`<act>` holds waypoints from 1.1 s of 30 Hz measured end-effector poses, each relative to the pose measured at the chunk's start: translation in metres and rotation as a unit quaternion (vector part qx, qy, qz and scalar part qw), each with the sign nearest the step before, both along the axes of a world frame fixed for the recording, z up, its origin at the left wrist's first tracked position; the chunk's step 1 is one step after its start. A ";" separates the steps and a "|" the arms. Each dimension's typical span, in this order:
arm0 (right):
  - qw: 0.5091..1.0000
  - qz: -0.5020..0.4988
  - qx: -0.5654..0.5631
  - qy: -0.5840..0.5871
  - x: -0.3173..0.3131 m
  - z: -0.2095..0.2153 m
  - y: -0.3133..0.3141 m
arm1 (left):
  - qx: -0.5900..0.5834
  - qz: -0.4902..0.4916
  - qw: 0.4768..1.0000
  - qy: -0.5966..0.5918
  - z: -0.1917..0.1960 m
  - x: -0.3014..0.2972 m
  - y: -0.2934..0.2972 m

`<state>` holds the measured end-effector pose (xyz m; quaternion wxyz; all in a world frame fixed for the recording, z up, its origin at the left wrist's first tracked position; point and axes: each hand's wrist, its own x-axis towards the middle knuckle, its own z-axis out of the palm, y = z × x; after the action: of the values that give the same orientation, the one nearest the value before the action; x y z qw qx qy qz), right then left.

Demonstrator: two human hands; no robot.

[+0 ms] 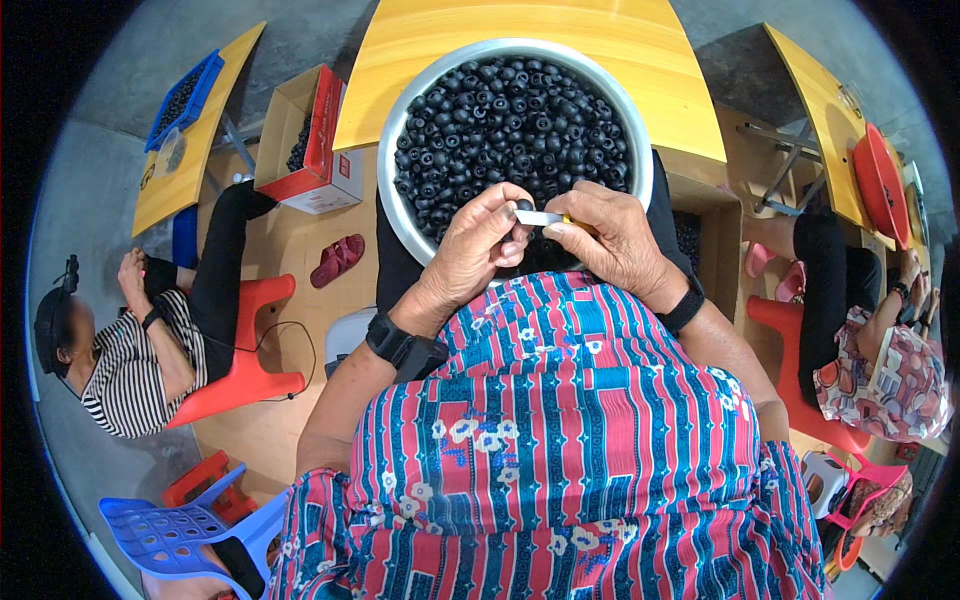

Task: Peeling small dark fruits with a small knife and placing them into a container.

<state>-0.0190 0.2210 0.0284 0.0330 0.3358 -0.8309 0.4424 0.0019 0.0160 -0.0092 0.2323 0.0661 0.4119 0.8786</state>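
Observation:
A wide silver metal basin (390, 180) full of small black round pieces (510, 120) sits before me, partly over the table edge. Many pieces show a round hollow at one end, like large berries; I cannot tell what they are. Above the basin's near side, my left hand (475, 245) pinches one black round piece (524, 205) between thumb and fingertips. A small knife (538, 217) with a yellow handle is gripped in my right hand (615, 240). Its short blade points left, touching or very near the held piece. My fingers partly hide both.
Beyond the basin stands a yellow wooden table (540, 20). An open red-and-white carton (310, 150) is at the left, a brown carton (720, 240) at the right. Seated people (150, 360) work on both sides. A blue chair (180, 530) stands at lower left.

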 end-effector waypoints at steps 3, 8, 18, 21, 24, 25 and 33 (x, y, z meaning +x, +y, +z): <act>1.000 0.000 0.008 0.000 0.000 0.001 0.000 | -0.006 -0.004 1.000 0.006 0.001 0.000 0.000; 1.000 -0.001 0.015 0.005 0.000 0.001 0.000 | -0.009 -0.007 1.000 0.011 0.003 0.000 0.001; 1.000 0.000 0.007 0.012 0.001 0.003 0.000 | 0.003 -0.026 0.999 0.022 0.002 -0.001 -0.002; 1.000 0.003 0.009 0.022 0.001 0.002 0.000 | 0.012 -0.046 0.999 0.022 0.004 0.000 -0.003; 0.999 0.002 0.019 0.036 0.003 0.003 0.000 | 0.011 -0.041 0.999 0.026 0.005 0.001 -0.001; 0.999 0.002 0.019 0.035 0.003 0.003 0.001 | 0.006 -0.031 0.999 0.031 0.004 0.001 0.000; 0.999 0.001 0.023 0.046 0.004 0.005 0.001 | -0.024 -0.024 0.998 0.053 0.001 0.001 -0.002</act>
<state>-0.0150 0.2218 0.0333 0.0631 0.3573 -0.8381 0.4073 0.0026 0.0144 -0.0078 0.2331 0.1166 0.4430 0.8578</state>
